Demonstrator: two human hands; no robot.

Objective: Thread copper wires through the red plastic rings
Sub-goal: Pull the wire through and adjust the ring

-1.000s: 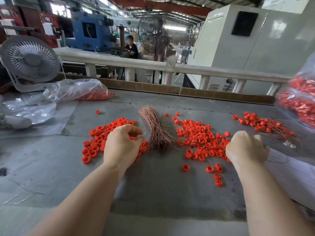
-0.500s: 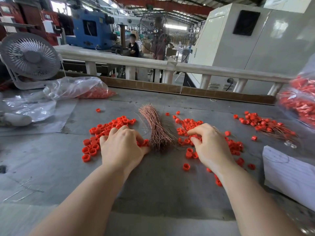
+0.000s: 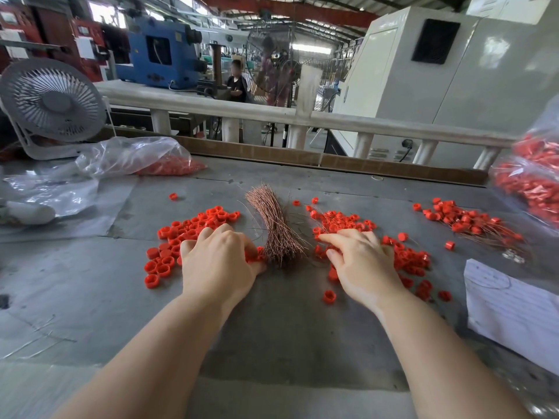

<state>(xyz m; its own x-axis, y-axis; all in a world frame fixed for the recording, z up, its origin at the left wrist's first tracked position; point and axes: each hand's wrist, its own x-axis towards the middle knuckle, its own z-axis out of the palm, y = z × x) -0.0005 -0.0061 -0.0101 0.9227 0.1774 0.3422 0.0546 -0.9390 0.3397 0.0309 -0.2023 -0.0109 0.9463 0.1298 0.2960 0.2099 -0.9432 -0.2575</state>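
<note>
Copper wires (image 3: 276, 229) in one bundle lie mid-table, fanned at the far end, and everything else sits relative to that bundle. Left hand (image 3: 219, 261) is just left of it, palm down on the near edge of the left pile of red rings (image 3: 181, 237), fingers curled under w/ thumb beside the bundle's near end; can't tell if it's pinching a ring or wire. Right hand (image 3: 360, 264) is just right of the bundle, fingers spread fairly flat over the right pile of red rings (image 3: 405, 261), fingertips pointing toward the wires, nothing visibly gripped. Far right of the bundle: threaded rings (image 3: 465, 222) w/ thin wires trailing out. Beyond those, a clear bag of red parts (image 3: 529, 182). Near-right, a white paper sheet (image 3: 511, 309). Far left of the bundle: plastic bag (image 3: 130, 157) holding red pieces, and a white fan (image 3: 51, 104) behind it. Grey table (image 3: 287, 328).
</note>
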